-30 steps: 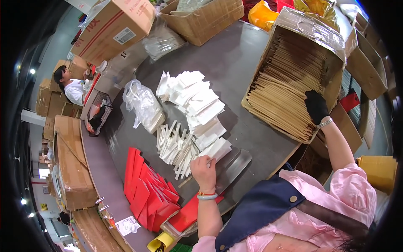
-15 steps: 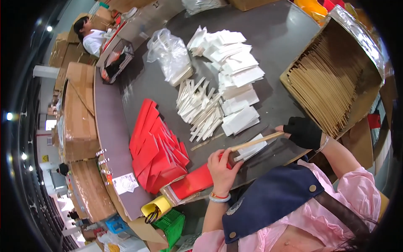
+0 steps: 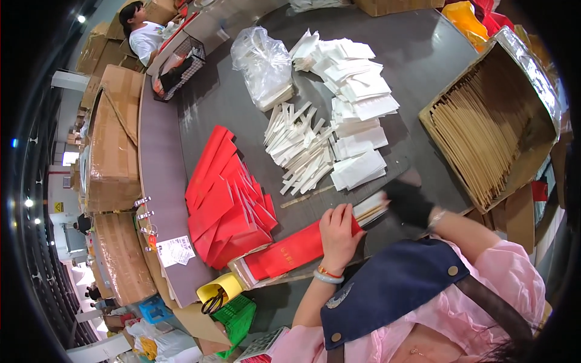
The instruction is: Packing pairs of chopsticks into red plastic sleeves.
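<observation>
2 or so slim wooden sticks (image 3: 370,213) jut from the right-hand end of a red pouch (image 3: 290,251), which lies at the near edge of the worktop (image 3: 417,48); the exact count is too fine to tell. A white paper packet (image 3: 380,201) lies beside their ends. 0.5 s ago a stick spanned the gap between the hands; now only short ends show past the left hand (image 3: 339,237), so the sticks seem to lie mostly within or under the red pouch, though the hand hides which.

The left hand has shifted with this: its fingers lie close together across the pouch's end, pressing from above, and I cannot tell whether the thumb pinches the edge. The right hand (image 3: 408,206), in a black glove, is just beside the stick ends, blurred; whether its fingers pinch anything cannot be told. 1 s ago it was down in the carton (image 3: 541,130) at the right, which holds many more sticks (image 3: 478,142).

Farther out, a fanned pile of red pouches (image 3: 224,202) lies to the left, with narrow white strips (image 3: 299,148) and overlapping white packets (image 3: 363,94) beyond. A yellow holder (image 3: 221,287) sits by the pouch's left end.
</observation>
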{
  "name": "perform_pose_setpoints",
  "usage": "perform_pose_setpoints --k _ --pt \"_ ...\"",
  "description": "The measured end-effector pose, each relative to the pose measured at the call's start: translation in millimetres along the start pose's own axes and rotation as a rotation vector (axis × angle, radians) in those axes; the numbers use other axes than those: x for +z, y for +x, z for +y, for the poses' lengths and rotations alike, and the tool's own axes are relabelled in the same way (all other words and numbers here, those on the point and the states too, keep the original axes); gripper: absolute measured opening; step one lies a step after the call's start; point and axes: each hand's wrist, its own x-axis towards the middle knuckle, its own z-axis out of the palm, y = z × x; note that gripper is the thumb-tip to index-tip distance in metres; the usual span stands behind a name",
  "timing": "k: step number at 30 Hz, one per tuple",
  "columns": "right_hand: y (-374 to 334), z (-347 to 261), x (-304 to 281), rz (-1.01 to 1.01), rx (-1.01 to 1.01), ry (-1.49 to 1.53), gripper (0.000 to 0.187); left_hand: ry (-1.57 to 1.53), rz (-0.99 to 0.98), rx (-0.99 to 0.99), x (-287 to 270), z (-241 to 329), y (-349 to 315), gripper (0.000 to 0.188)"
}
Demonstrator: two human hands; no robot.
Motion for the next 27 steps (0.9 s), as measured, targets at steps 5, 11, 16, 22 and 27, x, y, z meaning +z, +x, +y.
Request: perform_pose_setpoints --k 5,11,16,22,27 --pt "22 -59 -4 -0.195 0.168 0.107 0.05 -0.09 -0.045 0.051 -10 0 12 0.062" --pt "24 -54 -39 -0.216 -0.274 -0.611 0.061 0.119 -0.291 0.229 -59 10 30 0.026" --pt "19 -70 -85 0.06 -0.196 -0.546 0.057 0.215 0.062 0.182 -162 -35 49 0.017" --pt "15 -83 -64 -0.038 -0.163 -0.62 0.057 0.267 0.243 -0.267 -62 -38 -10 0.076" --pt "18 -81 -51 -0.146 -0.149 -0.665 0.057 0.035 0.162 -0.544 -8 -38 -26 0.099"
